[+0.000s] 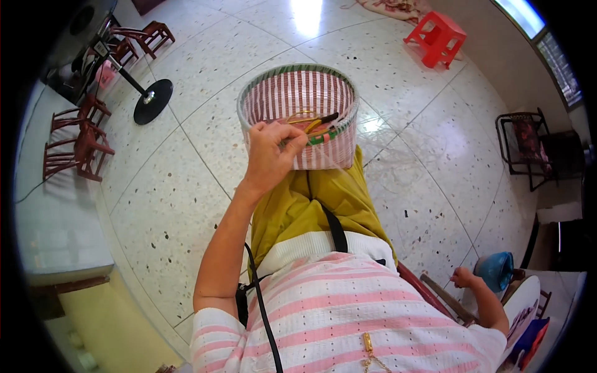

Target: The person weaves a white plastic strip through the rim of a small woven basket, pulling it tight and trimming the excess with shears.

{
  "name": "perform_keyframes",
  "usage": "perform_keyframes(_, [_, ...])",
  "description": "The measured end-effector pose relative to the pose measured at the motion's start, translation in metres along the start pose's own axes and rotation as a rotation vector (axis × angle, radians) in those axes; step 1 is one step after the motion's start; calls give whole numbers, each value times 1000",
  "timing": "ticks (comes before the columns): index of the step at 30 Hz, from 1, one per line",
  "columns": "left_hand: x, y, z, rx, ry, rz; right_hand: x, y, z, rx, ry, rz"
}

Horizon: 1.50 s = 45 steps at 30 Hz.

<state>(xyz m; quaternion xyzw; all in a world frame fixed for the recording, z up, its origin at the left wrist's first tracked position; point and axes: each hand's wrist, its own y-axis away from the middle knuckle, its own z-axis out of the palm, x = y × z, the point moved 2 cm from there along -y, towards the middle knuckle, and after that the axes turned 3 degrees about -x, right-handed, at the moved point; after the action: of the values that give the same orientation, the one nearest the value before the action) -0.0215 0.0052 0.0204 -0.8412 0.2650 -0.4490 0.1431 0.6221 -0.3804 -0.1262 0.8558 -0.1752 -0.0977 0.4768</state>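
A woven pink-and-white basket (267, 78) with a pale rim rests on my legs, which are in olive trousers (298, 205). My left hand (272, 146) is closed on the front rim, thumb and fingers pinching beside a short green and pink band (322, 138). Inside the basket lies a tool with yellow and black handles (324, 118), partly hidden. Fine translucent strands trail from the rim toward the right. Low on the right, apart from the basket, my right hand (463, 278) has curled fingers near a blue plastic container (494, 270); what it holds, if anything, is too small to make out.
A red plastic stool (434, 40) stands at the back right, a folded dark chair (522, 146) at the right wall. On the left are small wooden chairs (87, 152) and a stand with a round black base (153, 101). A cloth (392, 9) lies at the back.
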Motion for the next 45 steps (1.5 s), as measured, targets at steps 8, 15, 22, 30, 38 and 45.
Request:
perform_keyframes(8, [1,0,2,43,-31,-18,-93,-36,-101,108,-292,-101])
perform_keyframes(15, [8,8,0,-8,-49,46,-414,81,-240,-55,-878,-884])
perform_keyframes(22, [16,14,-1,14,-110,81,-530,106,-277,-517,-902,-1238])
perform_keyframes(30, [22,20,-6,-28,-64,21,-584,83,-314,-86,-445,-1329])
perform_keyframes(38, [22,23,-2,-19,-61,-1,-605,38,-303,-433,-498,-1108])
perform_keyframes(45, [23,26,-3,-25,-63,-12,-608,25,-294,-585,-533,-1070])
